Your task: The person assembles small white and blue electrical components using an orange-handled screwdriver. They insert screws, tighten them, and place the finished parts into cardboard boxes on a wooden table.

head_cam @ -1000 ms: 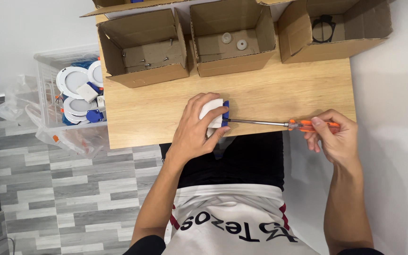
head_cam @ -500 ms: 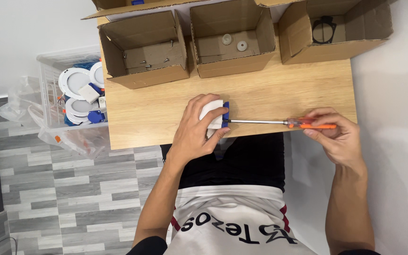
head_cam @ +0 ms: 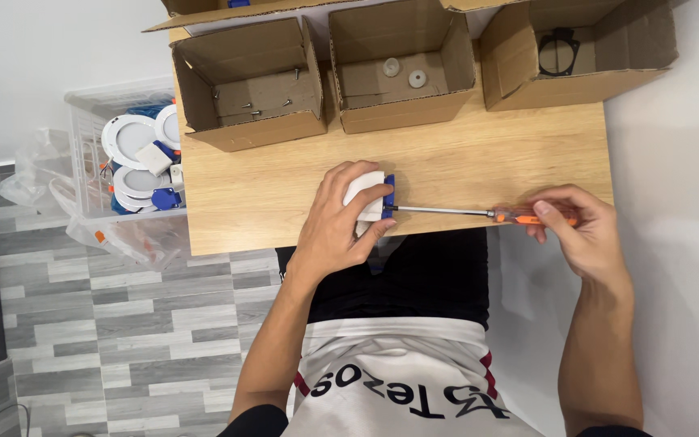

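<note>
Left hand was clamped over a small white block with a blue end piece, pinning it on the wooden worktop near the front edge, about centre. Right hand had its grip closed round the orange handle of a screwdriver, at 3 o'clock from the block. The shaft lay nearly flat, tip meeting the blue end.

Judgement: a screw was being driven or loosened sideways. To do it well: keep the shaft square to the blue face, push along the axis while turning, and press the block down so it can't twist or slide. The tip seat is too small to see.

At 12 o'clock stood three open cardboard boxes: left with screws, middle with two white discs, right with a black frame. At 9 o'clock, off the worktop, sat a clear bin of round white fittings.
</note>
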